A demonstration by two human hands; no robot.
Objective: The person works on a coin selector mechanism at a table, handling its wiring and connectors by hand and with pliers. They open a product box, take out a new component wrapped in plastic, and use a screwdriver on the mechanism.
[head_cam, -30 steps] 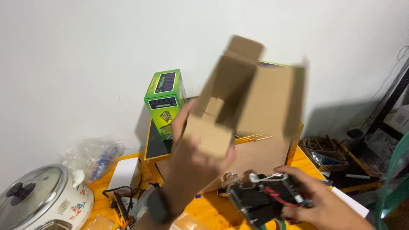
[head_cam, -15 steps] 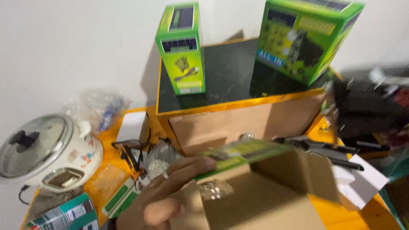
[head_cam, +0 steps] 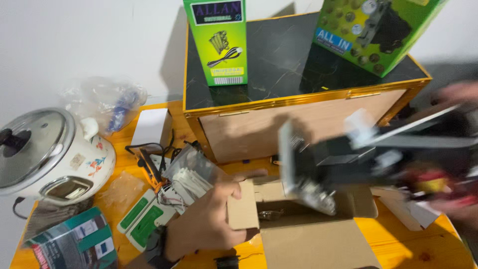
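One open cardboard box sits at the near edge of the orange table, flaps up, with a small dark item lying inside. The left hand pinches the box's left flap between thumb and fingers, a dark band at the wrist. The right hand is at the far right edge, badly blurred, so I cannot tell how its fingers are set; it seems to be on one black device with a metal-edged end, which hangs tilted over the box opening. Two green cartons stand on one black-topped cabinet behind the box: a tall narrow one on the left, upright, and a wider one on the right, tilted. Left of the box lies one clear bag of white parts, just beside the left hand. Near it are two green-and-white flat packs, one orange tool with black cable, and one white box. One white rice cooker with a metal lid and flower print stands at the far left, one dark printed box in front of it, and one crumpled clear bag behind it against the wall. The wall is plain white and the table sits right against it.
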